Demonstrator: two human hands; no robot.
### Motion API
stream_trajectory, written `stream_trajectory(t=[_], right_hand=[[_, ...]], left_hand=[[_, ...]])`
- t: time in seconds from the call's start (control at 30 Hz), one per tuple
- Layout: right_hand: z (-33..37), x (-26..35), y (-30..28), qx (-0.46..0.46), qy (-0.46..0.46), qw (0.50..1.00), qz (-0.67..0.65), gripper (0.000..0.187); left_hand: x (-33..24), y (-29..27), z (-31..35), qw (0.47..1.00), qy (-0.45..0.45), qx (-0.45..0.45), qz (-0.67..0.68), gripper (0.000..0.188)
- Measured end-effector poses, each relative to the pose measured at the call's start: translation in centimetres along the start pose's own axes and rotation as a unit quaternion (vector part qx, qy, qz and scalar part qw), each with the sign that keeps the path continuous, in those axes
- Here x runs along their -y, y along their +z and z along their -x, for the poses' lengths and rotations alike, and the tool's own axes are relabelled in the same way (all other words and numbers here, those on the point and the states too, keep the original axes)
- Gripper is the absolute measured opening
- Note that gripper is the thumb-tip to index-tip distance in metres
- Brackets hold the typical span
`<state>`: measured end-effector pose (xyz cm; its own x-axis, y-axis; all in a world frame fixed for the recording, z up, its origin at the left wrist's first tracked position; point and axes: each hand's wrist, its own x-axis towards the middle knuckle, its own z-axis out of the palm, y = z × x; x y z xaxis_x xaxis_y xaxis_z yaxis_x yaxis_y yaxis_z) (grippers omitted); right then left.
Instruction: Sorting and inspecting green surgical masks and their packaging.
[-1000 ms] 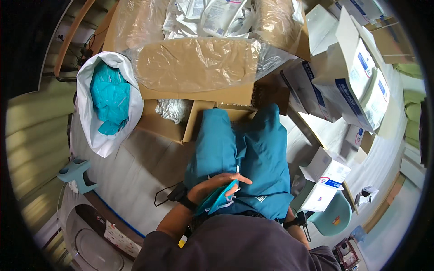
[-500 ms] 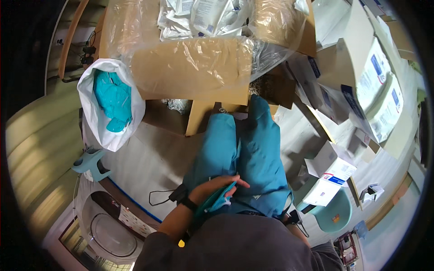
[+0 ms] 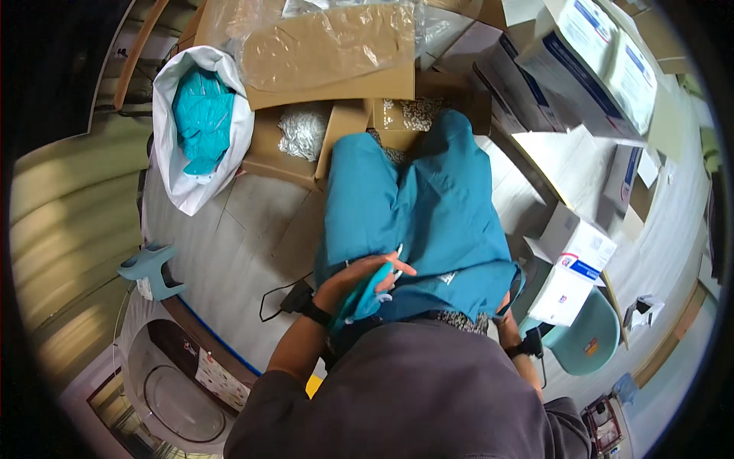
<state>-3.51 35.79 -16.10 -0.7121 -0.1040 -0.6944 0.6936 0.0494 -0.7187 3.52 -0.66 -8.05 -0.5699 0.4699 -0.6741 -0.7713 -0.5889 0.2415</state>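
Note:
My left hand (image 3: 358,277) rests over my lap, its fingers closed round a flat teal folded piece (image 3: 365,294) with pale edges. What kind of item it is, I cannot make out. My right hand (image 3: 505,307) is down at my right hip, beside the teal cloth (image 3: 451,206) covering my legs; its fingers are mostly hidden. Ahead on the left stands a white sack (image 3: 241,122) with its mouth folded down, holding similar teal pieces (image 3: 202,115).
A plastic-lined carton (image 3: 329,57) stands in front of me. Below it, open cardboard boxes hold a white bundle (image 3: 303,136) and small pale bits (image 3: 420,113). White cartons (image 3: 589,76) with packets stand at right, another white box (image 3: 573,260) on a teal chair (image 3: 585,336). A grey-blue stool (image 3: 153,271) is left.
The view has tipped down toward me, so the packets in the lined carton have left the picture and the lower boxes show more. My right hand has come into sight; my left still grips the teal piece.

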Motion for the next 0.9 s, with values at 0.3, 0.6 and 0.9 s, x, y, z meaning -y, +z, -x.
stream_trajectory(t=[0.3,0.6,0.9], right_hand=[[-8.8,0.9,-6.1,0.123,0.063,0.978,-0.159,0.067],[-12.5,10.9,9.0,0.040,-0.198,0.954,0.223,0.031],[-13.7,9.4,8.4,0.024,-0.168,0.909,0.381,0.037]], left_hand=[[4.8,-3.9,6.7,0.988,0.092,-0.100,0.071,0.055],[3.1,-7.4,9.5,0.912,0.205,-0.347,-0.080,0.053],[6.6,-13.1,5.6,0.901,0.142,-0.408,-0.050,0.046]])
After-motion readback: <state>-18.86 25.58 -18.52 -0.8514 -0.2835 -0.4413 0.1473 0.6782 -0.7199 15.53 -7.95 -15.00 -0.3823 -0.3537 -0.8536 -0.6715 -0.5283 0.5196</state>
